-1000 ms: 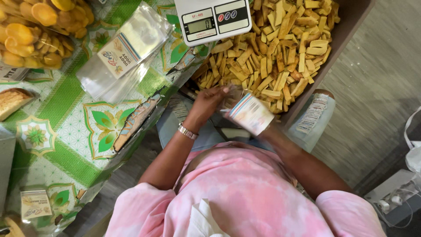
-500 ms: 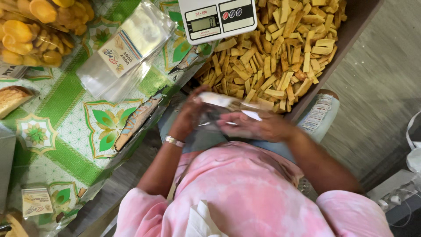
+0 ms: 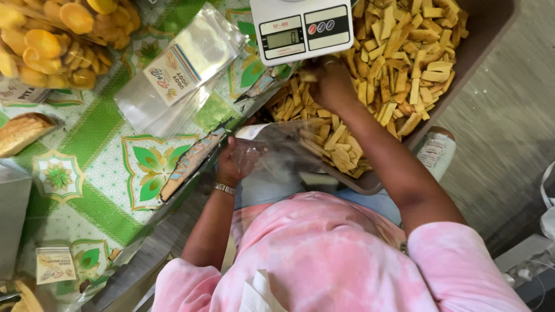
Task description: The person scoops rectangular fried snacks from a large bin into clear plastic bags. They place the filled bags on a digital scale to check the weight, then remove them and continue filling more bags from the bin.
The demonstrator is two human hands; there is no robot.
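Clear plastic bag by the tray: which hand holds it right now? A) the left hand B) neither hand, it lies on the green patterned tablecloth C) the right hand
A: the left hand grips the clear plastic bag at its mouth, while the right hand is down in the yellow snack sticks in the brown tray.

Grey screen on white scale; clear labelled bags stacked on worktop; small labelled packet lower left.
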